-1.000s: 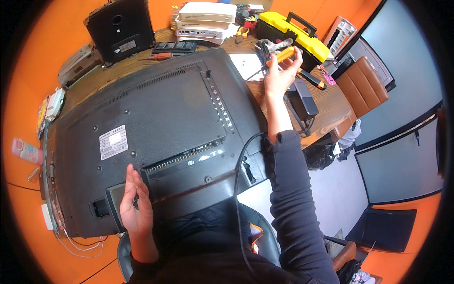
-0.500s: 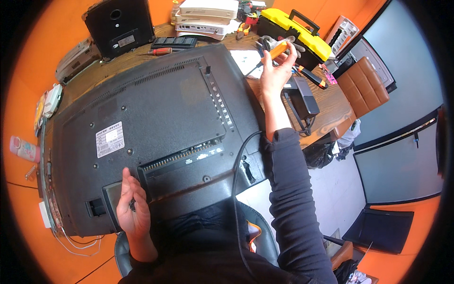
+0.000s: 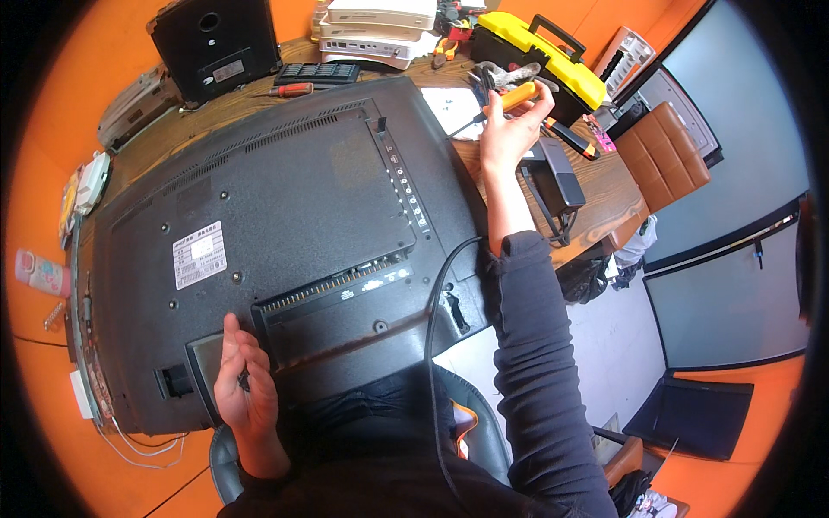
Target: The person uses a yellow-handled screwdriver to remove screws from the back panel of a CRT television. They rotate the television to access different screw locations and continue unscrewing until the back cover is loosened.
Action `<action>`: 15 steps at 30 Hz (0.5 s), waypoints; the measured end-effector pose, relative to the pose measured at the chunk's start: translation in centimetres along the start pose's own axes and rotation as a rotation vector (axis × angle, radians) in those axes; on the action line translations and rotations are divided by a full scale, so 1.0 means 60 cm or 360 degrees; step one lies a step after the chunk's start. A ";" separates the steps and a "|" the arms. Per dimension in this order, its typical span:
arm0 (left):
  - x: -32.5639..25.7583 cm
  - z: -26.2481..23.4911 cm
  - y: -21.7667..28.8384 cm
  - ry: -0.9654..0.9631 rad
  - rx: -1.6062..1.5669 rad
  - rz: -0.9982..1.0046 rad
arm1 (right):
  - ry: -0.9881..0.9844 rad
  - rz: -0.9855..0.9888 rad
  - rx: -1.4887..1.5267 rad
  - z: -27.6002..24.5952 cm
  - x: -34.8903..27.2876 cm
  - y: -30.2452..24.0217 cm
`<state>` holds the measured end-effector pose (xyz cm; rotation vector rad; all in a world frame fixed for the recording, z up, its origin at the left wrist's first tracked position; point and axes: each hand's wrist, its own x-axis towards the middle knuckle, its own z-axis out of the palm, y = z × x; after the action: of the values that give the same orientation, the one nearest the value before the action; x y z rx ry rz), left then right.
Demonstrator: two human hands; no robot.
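- Right grip (image 3: 509,129) pinches a screwdriver (image 3: 505,101) by its orange handle, raised over the far right of the surface (image 3: 596,203), near the yellow toolbox (image 3: 540,47)
- Left grip (image 3: 244,388) curls shut on the near edge of the TV (image 3: 259,233), fingers around something small and dark
- TV lies face down, back up, across the surface
- Black cable (image 3: 436,302) runs off its near edge

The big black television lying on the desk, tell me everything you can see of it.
The television lies face down on the wooden desk, its matte black plastic back up. A white label sits left of centre, vent slots run along its edges, and a column of ports runs down the raised middle panel. A black cable leaves its lower edge. The left hand rests on its near edge.
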<state>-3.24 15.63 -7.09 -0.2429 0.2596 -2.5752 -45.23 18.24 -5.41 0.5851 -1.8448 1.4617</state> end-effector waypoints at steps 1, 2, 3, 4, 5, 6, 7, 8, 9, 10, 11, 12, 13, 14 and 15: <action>-0.001 0.000 0.001 -0.0020 0.0044 0.0002 | 0.0004 0.0007 -0.0002 0.001 0.000 0.000; -0.002 0.000 0.001 0.0010 0.0020 0.0011 | 0.0006 0.0014 0.0001 0.001 -0.001 0.000; -0.003 -0.001 0.001 0.0009 0.0020 0.0015 | 0.0008 0.0020 0.0004 0.000 -0.002 0.000; -0.004 -0.001 0.001 0.0008 0.0020 0.0020 | 0.0016 0.0031 0.0010 0.000 -0.002 -0.001; -0.005 -0.002 0.001 0.0014 0.0033 0.0021 | 0.0014 0.0016 0.0006 -0.001 -0.003 -0.002; -0.006 -0.002 0.001 0.0020 0.0047 0.0021 | 0.0020 0.0006 0.0004 -0.001 -0.003 -0.002; -0.007 -0.002 0.001 0.0013 0.0087 0.0033 | 0.0026 -0.0005 0.0001 -0.002 -0.003 -0.002; -0.007 -0.002 0.001 0.0039 0.0079 0.0032 | -0.0029 0.0041 0.0027 -0.003 -0.002 -0.002; -0.007 -0.002 0.001 0.0050 0.0099 0.0043 | -0.0086 0.0087 0.0053 -0.003 -0.001 -0.001; -0.007 -0.002 0.001 0.0040 0.0131 0.0049 | -0.0143 0.0132 0.0081 -0.003 0.000 0.000; -0.008 -0.002 0.001 0.0078 0.0138 0.0066 | -0.0219 0.0121 0.0124 -0.002 0.002 0.001; -0.008 -0.001 0.001 0.0096 0.0159 0.0075 | -0.0296 0.0112 0.0168 -0.001 0.004 0.002; -0.009 0.000 0.000 0.0099 0.0186 0.0087 | -0.0368 0.0108 0.0223 0.000 0.005 0.003; -0.009 0.001 -0.001 0.0135 0.0195 0.0094 | -0.0440 0.0008 0.0266 0.002 0.006 0.002; -0.009 0.002 -0.001 0.0156 0.0210 0.0103 | -0.0506 -0.0087 0.0321 0.005 0.007 0.001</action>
<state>-2.79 16.00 -7.05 -0.0589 0.1300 -2.5308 -45.61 17.99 -5.19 1.0089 -1.9096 1.6018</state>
